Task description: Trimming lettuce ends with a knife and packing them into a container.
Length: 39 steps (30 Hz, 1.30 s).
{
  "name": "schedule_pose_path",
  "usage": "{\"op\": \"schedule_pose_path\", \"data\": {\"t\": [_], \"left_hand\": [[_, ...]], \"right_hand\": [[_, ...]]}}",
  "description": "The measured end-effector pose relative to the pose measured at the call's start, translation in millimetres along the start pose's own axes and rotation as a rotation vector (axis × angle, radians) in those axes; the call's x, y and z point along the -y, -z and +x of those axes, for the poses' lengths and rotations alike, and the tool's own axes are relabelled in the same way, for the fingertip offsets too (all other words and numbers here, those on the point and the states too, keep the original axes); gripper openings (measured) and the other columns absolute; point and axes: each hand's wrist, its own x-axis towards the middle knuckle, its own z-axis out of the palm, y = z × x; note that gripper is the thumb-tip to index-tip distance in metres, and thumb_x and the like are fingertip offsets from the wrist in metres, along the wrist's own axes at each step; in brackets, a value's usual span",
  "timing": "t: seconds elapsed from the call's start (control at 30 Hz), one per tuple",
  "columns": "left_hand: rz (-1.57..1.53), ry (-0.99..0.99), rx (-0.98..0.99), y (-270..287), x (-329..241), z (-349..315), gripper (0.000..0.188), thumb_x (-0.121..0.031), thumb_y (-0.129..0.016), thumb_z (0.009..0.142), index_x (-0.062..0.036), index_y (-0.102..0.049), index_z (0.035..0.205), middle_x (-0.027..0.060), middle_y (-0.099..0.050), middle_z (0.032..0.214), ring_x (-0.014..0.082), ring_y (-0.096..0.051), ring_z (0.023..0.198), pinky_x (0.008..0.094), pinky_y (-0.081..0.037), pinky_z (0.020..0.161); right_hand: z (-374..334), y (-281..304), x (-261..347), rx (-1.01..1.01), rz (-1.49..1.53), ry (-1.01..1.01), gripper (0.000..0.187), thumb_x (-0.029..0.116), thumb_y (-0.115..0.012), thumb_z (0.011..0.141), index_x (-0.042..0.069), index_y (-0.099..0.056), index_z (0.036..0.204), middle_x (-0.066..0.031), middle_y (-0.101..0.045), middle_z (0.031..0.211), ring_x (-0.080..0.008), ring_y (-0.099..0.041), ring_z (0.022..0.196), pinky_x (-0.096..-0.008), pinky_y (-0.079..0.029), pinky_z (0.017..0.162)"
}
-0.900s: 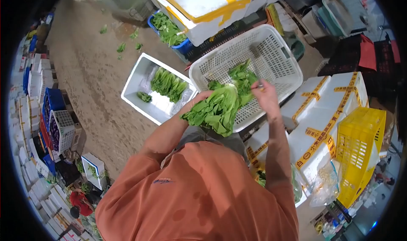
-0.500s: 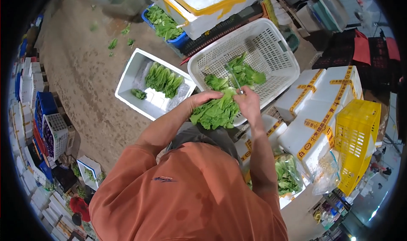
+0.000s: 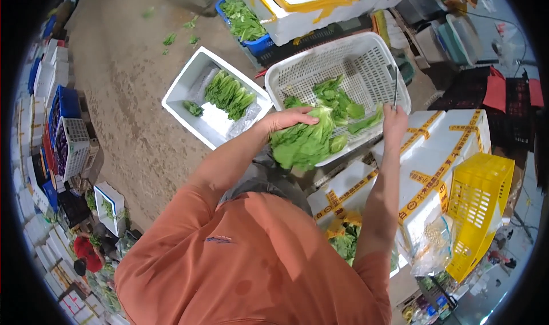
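Clasped by the left hand (image 3: 293, 118), a leafy green head (image 3: 303, 142) is held at the near side of a white slotted basket (image 3: 369, 68). By the right hand (image 3: 395, 122), a knife (image 3: 396, 86) is grasped, its blade pointed away from the body. Between both grips, a loose leaf (image 3: 367, 120) is seen; whether it is touched by the right hand cannot be told. Beyond the grips, cut leaves (image 3: 337, 99) are scattered in the basket. Left of the left grip, bunched greens (image 3: 230, 95) are contained in a white foam box (image 3: 184, 88). Farther ahead, a blue tub (image 3: 262, 42) is filled with leaves.
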Motion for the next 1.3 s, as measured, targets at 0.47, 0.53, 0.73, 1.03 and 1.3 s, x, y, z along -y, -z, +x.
{"op": "schedule_pose_path", "data": {"t": [0.47,0.53,0.73,1.03,1.3], "left_hand": [[0.568,-0.105,-0.404,-7.7,45.2,18.8,0.040,-0.035,-0.061,0.084,-0.0048,-0.058,0.111,0.0107,-0.060,0.105,0.0212,-0.059,0.091,0.0344,-0.048,0.075],[1.007,-0.119,-0.674,-7.2,51.0,9.2,0.036,-0.028,-0.065,0.079,0.0003,-0.060,0.101,0.0133,-0.064,0.087,0.0178,-0.060,0.083,0.0317,-0.047,0.071],[0.327,0.023,-0.319,11.3,71.9,-22.3,0.060,-0.040,-0.058,0.088,-0.0123,-0.037,0.136,0.0042,-0.055,0.116,0.0135,-0.054,0.093,0.0257,-0.044,0.077],[1.071,-0.045,-0.358,65.8,22.3,-118.6,0.038,-0.021,-0.061,0.084,-0.0085,-0.052,0.119,0.0143,-0.063,0.087,0.0212,-0.060,0.077,0.0328,-0.048,0.065],[0.371,-0.182,-0.391,143.1,-6.2,-163.4,0.018,-0.018,-0.060,0.086,-0.0023,-0.063,0.094,0.0031,-0.064,0.085,0.0113,-0.056,0.071,0.0263,-0.046,0.066]], "right_hand": [[-162.2,-60.0,-14.6,0.332,1.959,-0.649,0.042,0.020,-0.049,0.092,0.002,-0.045,0.129,-0.0117,-0.055,0.122,-0.0233,-0.057,0.105,-0.0354,-0.048,0.089],[-172.9,-55.2,3.6,0.107,1.923,-0.961,0.043,0.024,-0.050,0.091,0.005,-0.045,0.129,-0.0119,-0.053,0.124,-0.0248,-0.056,0.106,-0.0360,-0.046,0.094],[-205.7,-92.5,46.0,0.357,2.171,-0.700,0.043,0.015,-0.047,0.092,0.003,-0.039,0.133,-0.0153,-0.051,0.125,-0.0265,-0.056,0.106,-0.0373,-0.048,0.091],[-259.1,-166.0,124.0,0.364,1.546,-0.668,0.038,0.025,-0.045,0.093,0.002,-0.046,0.123,-0.0109,-0.060,0.105,-0.0204,-0.062,0.087,-0.0313,-0.053,0.072],[-265.3,-180.4,192.4,0.438,1.738,-0.613,0.045,0.034,-0.043,0.092,0.002,-0.044,0.124,-0.0116,-0.058,0.111,-0.0231,-0.060,0.094,-0.0373,-0.051,0.081]]}}
